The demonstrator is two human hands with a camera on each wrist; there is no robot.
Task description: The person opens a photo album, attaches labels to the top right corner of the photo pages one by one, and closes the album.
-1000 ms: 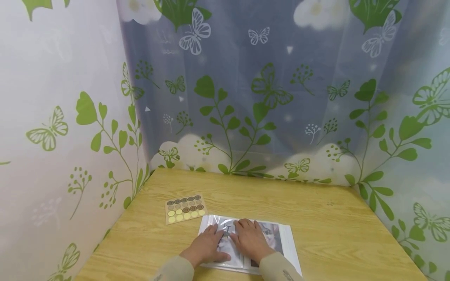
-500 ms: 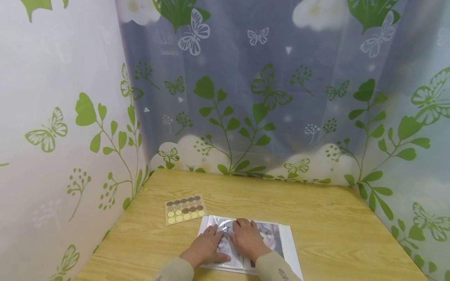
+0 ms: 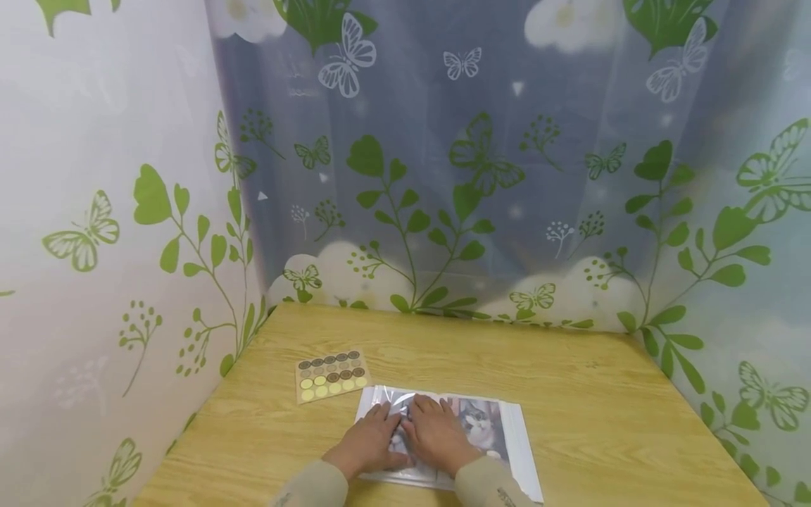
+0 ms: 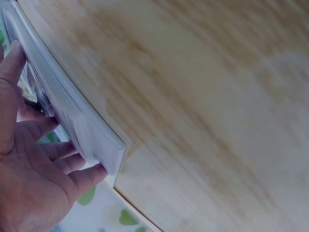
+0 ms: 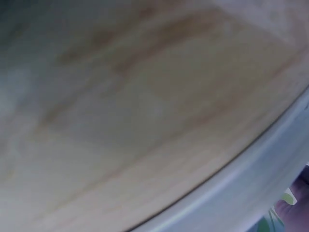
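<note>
Both left hand (image 3: 369, 445) and right hand (image 3: 438, 436) rest extended fingers (image 4: 90, 178) (gripping nothing) on a photo album (image 3: 521, 445).

We look onto a yellowish wood-grained counter (image 3: 602, 401), with printed hangings on three sides. Behind it we see a grey-blue curtain (image 3: 415, 105); a whitish one (image 3: 57, 155) lines our left, a pale one (image 3: 769, 303) our right. Green leafy stems (image 3: 365, 155) and butterflies (image 3: 462, 63) pattern them, with cloud shapes (image 3: 342, 271) low at the back.
</note>
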